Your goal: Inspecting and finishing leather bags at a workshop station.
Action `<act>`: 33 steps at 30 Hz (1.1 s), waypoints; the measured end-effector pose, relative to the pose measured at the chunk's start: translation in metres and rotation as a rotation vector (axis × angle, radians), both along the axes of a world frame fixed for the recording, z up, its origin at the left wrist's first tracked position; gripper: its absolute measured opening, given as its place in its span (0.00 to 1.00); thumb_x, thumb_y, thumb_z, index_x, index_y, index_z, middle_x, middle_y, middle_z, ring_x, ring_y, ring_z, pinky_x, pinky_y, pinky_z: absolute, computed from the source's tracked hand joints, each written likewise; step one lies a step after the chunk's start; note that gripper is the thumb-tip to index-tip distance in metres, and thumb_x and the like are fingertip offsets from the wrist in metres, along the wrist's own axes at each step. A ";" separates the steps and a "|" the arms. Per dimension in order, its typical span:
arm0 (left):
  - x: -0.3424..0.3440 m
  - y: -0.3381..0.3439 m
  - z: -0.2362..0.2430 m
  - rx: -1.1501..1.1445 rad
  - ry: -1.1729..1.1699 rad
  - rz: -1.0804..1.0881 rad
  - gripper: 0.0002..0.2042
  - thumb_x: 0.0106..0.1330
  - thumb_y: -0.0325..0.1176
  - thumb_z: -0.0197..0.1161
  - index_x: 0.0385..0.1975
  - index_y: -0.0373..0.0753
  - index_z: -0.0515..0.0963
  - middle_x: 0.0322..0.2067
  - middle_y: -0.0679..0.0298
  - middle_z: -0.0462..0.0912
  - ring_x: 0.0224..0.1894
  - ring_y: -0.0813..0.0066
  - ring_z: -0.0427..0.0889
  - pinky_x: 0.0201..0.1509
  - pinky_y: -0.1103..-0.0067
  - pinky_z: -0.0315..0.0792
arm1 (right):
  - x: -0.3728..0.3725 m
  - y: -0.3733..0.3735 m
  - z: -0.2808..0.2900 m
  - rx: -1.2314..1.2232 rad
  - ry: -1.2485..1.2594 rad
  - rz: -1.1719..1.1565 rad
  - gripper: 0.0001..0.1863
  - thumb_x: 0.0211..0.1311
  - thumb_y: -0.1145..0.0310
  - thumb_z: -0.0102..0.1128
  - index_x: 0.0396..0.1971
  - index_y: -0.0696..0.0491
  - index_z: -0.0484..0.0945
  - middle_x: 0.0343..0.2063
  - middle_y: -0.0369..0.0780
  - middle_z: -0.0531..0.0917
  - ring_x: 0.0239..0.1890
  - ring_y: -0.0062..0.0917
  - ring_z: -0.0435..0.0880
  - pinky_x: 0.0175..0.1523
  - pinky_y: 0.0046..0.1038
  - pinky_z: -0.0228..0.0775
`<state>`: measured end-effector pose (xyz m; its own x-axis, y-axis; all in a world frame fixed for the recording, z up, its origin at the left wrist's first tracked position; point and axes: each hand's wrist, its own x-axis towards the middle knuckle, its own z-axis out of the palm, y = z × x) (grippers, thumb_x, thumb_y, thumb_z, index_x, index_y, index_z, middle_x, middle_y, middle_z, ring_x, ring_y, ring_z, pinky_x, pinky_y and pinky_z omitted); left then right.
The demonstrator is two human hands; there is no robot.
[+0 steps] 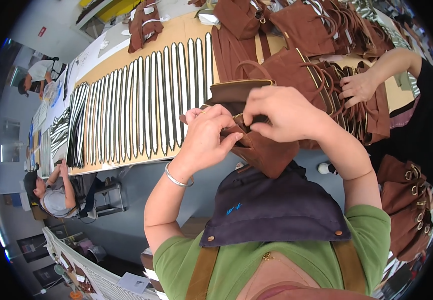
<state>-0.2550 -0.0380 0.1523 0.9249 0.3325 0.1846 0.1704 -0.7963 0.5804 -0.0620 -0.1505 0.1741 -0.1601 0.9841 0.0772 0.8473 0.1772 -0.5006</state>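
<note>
A brown handbag [275,155] with a gold zip and a dark lining leans at the table's edge in front of me, its top open. My left hand [209,135] is closed on the bag's near left rim, thumb and fingers pinching the brown material. At the zip opening, my right hand [284,112] has its fingers curled together over the bag's mouth. Whatever those fingertips hold is hidden inside the opening. Beyond them stands the raised far side of the bag, showing its dark lining [241,92].
Long black-and-white strips [149,100] lie in a row on the table [111,65]. More brown bags [304,27] are heaped at the far right, where a co-worker's hand [359,89] touches several handles. Another person [59,197] sits at the left. Brown bags [401,205] hang at the right.
</note>
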 end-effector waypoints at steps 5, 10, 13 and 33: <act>0.002 0.000 0.002 -0.009 0.013 -0.007 0.03 0.54 0.32 0.69 0.25 0.42 0.82 0.31 0.68 0.76 0.37 0.68 0.75 0.50 0.71 0.56 | 0.012 0.017 -0.005 -0.197 0.135 0.055 0.12 0.55 0.66 0.60 0.37 0.56 0.80 0.33 0.43 0.84 0.37 0.33 0.83 0.42 0.35 0.73; -0.005 0.010 -0.009 -0.228 -0.010 0.029 0.05 0.57 0.32 0.69 0.25 0.39 0.80 0.43 0.68 0.82 0.37 0.74 0.77 0.54 0.74 0.54 | 0.013 0.022 -0.001 -0.420 0.356 -0.019 0.11 0.57 0.64 0.64 0.33 0.56 0.80 0.18 0.39 0.77 0.20 0.23 0.75 0.28 0.28 0.65; -0.004 0.013 -0.015 -0.348 -0.041 0.059 0.04 0.59 0.32 0.68 0.26 0.40 0.80 0.45 0.69 0.83 0.41 0.74 0.78 0.58 0.74 0.53 | 0.013 0.023 0.000 -0.405 0.374 -0.010 0.09 0.58 0.66 0.64 0.32 0.57 0.80 0.19 0.38 0.77 0.21 0.20 0.74 0.29 0.26 0.65; 0.009 0.012 -0.002 -0.031 -0.037 -0.015 0.07 0.60 0.37 0.66 0.25 0.44 0.78 0.27 0.72 0.79 0.36 0.74 0.75 0.59 0.67 0.51 | 0.023 0.027 0.007 -0.234 0.284 0.192 0.07 0.56 0.73 0.64 0.33 0.59 0.82 0.25 0.39 0.78 0.27 0.28 0.76 0.33 0.29 0.66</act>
<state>-0.2456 -0.0262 0.1505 0.9224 0.3247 0.2091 0.1363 -0.7804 0.6103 -0.0389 -0.1239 0.1807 -0.3471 0.9346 -0.0775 0.6324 0.1723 -0.7553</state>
